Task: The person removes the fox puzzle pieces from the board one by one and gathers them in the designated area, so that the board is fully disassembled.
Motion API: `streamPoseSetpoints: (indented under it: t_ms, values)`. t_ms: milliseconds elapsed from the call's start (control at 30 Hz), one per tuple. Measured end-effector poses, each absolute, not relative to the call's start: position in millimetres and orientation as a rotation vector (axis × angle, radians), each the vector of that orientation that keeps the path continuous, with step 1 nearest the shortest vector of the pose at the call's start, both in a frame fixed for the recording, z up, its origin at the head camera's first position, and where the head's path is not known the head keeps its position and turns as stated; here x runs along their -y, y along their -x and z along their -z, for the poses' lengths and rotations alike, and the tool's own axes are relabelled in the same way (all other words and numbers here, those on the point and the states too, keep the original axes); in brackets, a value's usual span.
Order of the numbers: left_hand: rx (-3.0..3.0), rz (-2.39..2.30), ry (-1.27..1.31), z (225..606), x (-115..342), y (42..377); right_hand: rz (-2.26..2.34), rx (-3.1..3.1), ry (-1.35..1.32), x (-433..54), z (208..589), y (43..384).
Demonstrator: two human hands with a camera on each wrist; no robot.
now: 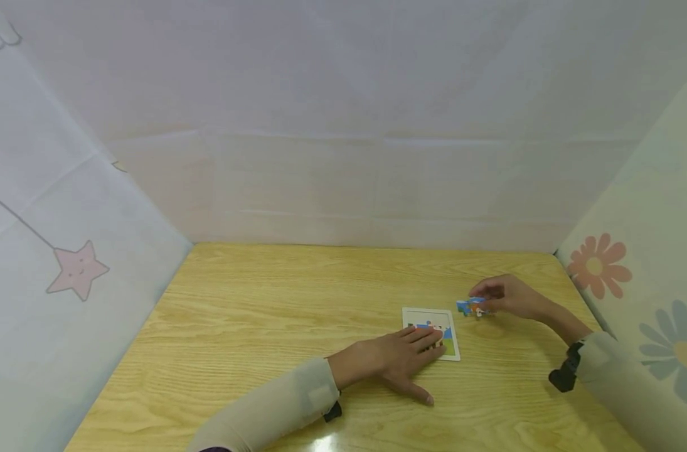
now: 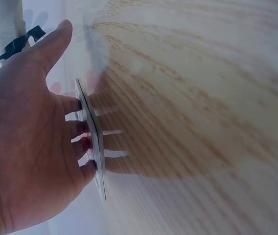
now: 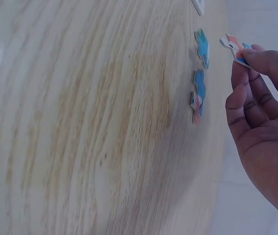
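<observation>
My left hand (image 1: 399, 361) lies with fingers outstretched on a small white-framed puzzle board (image 1: 418, 311), covering part of its picture. In the left wrist view its fingertips press on the board (image 2: 99, 144), which is seen edge-on. Right of the board, my right hand (image 1: 508, 298) pinches a puzzle piece (image 3: 233, 46) between thumb and fingers, held above the table. Two more blue puzzle pieces, one nearer the board (image 3: 202, 48) and one with some pink (image 3: 198, 95), lie on the tabletop below that hand.
The light wood table (image 1: 264, 314) is enclosed by pale cloth at the back (image 1: 298, 182) and both sides. A pink star (image 1: 79, 270) is printed on the left cloth, flowers (image 1: 598, 266) on the right. Dark bands sit on both wrists.
</observation>
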State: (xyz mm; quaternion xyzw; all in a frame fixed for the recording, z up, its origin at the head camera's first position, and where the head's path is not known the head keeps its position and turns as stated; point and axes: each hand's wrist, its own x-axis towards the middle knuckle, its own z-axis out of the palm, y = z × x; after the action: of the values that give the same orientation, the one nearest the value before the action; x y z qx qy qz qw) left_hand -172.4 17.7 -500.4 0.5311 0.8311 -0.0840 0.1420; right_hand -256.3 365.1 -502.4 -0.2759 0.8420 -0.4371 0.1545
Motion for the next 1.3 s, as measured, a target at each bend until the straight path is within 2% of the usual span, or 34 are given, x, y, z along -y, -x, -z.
streamPoseSetpoints:
  t_ms: [333, 733, 1300]
  values:
    - [-2.397, 0.258, -1.537, 500.0, -18.3, 172.8, 1.26, -2.458, 0.83, -383.3, 504.0, 256.1]
    - [-2.393, 0.267, -1.539, 501.9, -19.4, 173.1, 1.213, -2.486, 0.758, -410.4, 509.8, 257.1]
    - [-2.396, 0.298, -1.535, 497.5, -19.8, 170.8, 1.178, -2.505, 0.773, -426.5, 512.5, 254.4]
